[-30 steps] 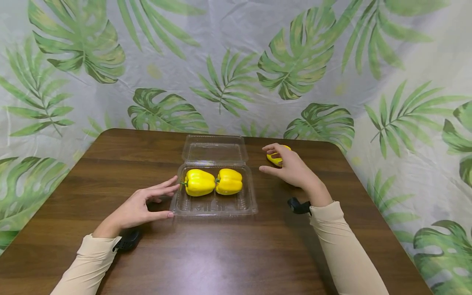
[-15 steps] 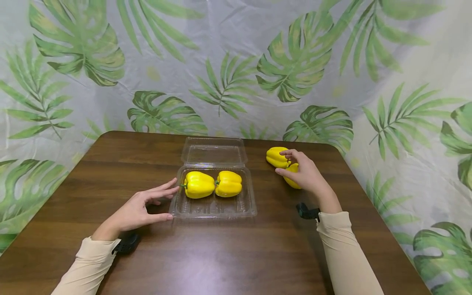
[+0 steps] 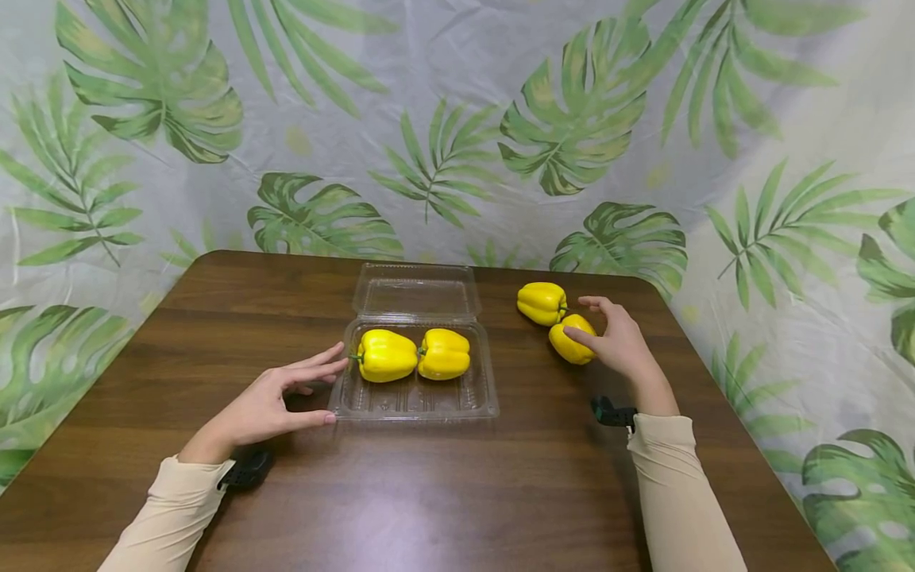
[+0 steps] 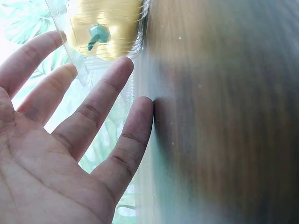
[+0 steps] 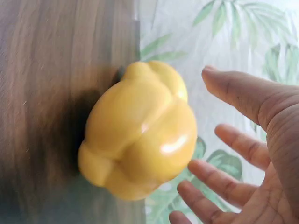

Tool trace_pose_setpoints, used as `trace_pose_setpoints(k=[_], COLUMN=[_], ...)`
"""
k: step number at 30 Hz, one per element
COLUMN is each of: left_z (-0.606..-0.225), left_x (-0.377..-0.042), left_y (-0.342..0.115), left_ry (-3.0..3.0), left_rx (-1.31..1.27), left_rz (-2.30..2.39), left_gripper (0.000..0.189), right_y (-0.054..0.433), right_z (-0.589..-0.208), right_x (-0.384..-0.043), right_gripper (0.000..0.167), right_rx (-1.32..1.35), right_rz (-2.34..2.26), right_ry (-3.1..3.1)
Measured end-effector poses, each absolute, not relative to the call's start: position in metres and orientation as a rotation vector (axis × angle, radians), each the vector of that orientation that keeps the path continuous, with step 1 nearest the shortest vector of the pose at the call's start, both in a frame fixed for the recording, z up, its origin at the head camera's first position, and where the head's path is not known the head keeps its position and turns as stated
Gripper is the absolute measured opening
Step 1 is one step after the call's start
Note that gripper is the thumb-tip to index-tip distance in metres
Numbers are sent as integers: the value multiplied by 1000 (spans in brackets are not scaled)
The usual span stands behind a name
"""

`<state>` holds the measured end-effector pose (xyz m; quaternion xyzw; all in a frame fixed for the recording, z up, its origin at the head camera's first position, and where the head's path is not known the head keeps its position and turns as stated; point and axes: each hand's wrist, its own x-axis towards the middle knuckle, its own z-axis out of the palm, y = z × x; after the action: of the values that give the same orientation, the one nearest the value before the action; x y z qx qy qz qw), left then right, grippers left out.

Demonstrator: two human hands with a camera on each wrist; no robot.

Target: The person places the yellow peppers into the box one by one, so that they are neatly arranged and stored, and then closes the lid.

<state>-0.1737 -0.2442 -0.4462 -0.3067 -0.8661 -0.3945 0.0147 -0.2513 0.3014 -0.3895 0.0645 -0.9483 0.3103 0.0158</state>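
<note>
Two yellow bell peppers point(image 3: 387, 356) lie side by side at the back of a clear plastic clamshell box point(image 3: 429, 407), its lid point(image 3: 415, 295) folded back flat. My left hand point(image 3: 268, 401) is at the box's left edge, fingers spread and extended, some fingertips at its wall; the left wrist view shows the palm point(image 4: 42, 163) free of any object. On the right, my right hand point(image 3: 622, 345) hovers beside a yellow bell pepper point(image 3: 572, 340), thumb and fingers apart around it. In the right wrist view that pepper point(image 5: 140, 130) rests on the table with the fingers off it.
Another yellow bell pepper point(image 3: 541, 303) lies just behind the right-hand one, near the back edge. The brown wooden table point(image 3: 443, 492) ends at a leaf-printed cloth point(image 3: 443, 143) hanging behind. A black wrist camera point(image 3: 246, 469) is strapped at the left cuff.
My right hand has drawn back from over the rear pepper, moving right and toward me to the nearer pepper, uncovering both. The left hand and the box stay where they were.
</note>
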Motion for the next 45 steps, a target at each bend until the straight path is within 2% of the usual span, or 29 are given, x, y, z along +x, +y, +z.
trace_pose_setpoints(k=[22,45], left_z=[-445,-447], left_x=[-173,-174], left_y=[-244,-245], left_ry=[-2704,-2711], left_rx=[-945,-936], left_rz=[-1236,-1236], left_gripper=[75,76], right_y=[319,327], right_z=[-414,-429], right_x=[-250,-254], right_gripper=[85,91], right_rx=[49,59], right_rz=[1037,1113], right_ry=[-3030,-3042])
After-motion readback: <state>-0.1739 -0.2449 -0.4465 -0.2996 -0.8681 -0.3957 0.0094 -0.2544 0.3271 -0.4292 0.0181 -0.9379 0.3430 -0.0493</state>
